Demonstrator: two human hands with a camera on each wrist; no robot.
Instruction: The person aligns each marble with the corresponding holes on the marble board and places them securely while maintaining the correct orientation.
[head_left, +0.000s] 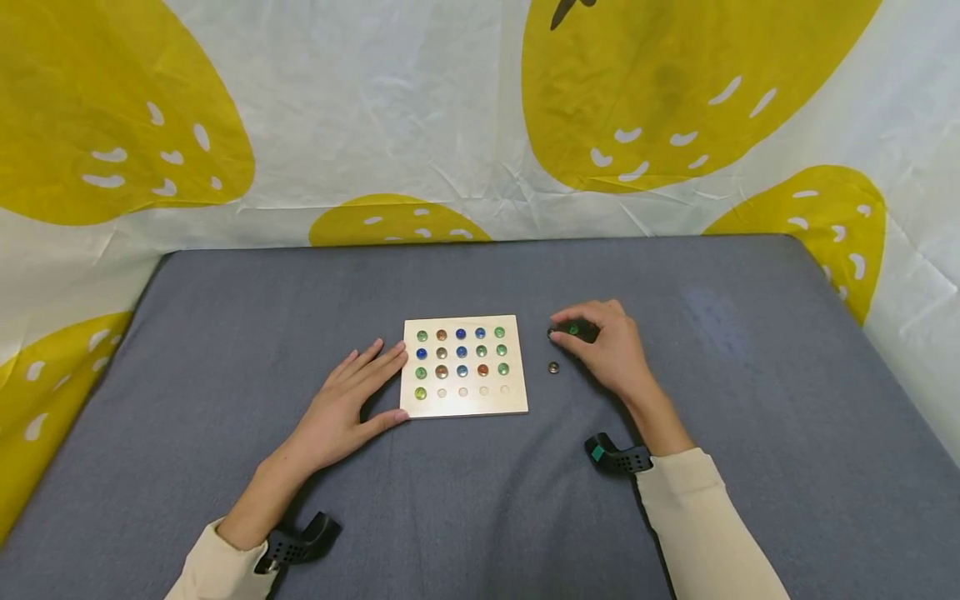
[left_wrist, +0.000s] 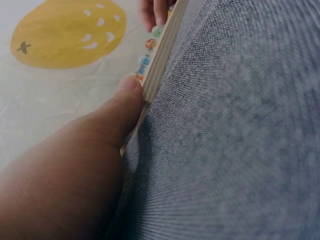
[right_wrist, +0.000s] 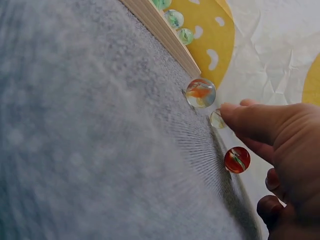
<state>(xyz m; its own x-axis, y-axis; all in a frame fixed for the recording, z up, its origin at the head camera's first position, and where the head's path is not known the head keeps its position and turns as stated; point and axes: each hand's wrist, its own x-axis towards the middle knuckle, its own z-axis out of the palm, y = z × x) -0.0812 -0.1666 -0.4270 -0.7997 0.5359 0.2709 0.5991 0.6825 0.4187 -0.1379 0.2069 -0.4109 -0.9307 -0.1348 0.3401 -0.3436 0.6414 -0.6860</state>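
Observation:
A light wooden board (head_left: 467, 404) lies on the cloth, with rows of glass marbles in its holes; the bottom row has one green marble (head_left: 421, 393) at the left and several bare holes. My left hand (head_left: 341, 417) is spread flat, fingertips and thumb touching the board's left edge. To the right of the board, my right hand (head_left: 611, 350) pinches a clear marble (right_wrist: 217, 119) between thumb and index finger, low at the cloth. Close by lie an orange-and-clear marble (right_wrist: 201, 92) and a red marble (right_wrist: 237, 160) with a green streak, both apart from the fingers.
A grey cloth (head_left: 465, 500) covers the table. Behind it hangs a white curtain (head_left: 390, 100) with large yellow fruit prints. Each wrist wears a black strap device, one on the left (head_left: 300, 542) and one on the right (head_left: 618, 457).

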